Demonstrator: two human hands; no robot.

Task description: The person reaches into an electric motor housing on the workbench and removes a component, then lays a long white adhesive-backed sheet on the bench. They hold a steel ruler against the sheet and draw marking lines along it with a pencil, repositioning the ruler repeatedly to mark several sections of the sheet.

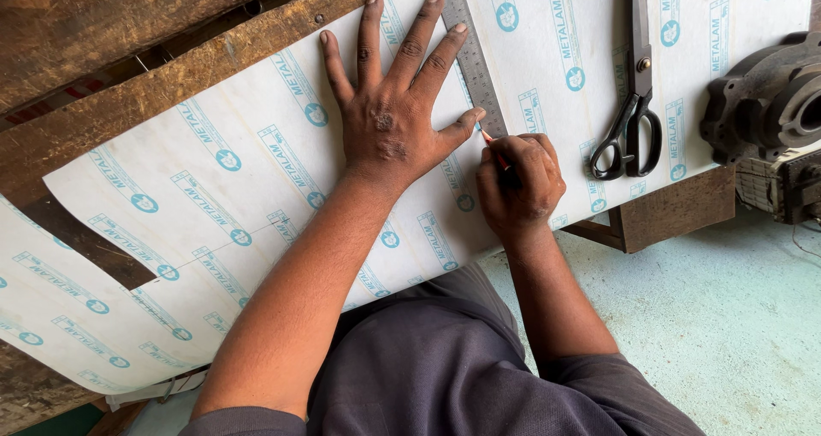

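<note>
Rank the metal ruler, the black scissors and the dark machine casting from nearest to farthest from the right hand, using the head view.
From the right hand:
1. Metal ruler: its lower end lies right beside the fingers, where the pencil tip meets its edge.
2. Black scissors: lying on the white sheet, off to the right.
3. Dark machine casting: at the far right edge, beyond the scissors.

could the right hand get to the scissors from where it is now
Probably yes. The right hand holds a pencil at the edge of the metal ruler, and the scissors lie just beside it on the white sheet, with nothing between. It would need to free its grip on the pencil first.
</note>
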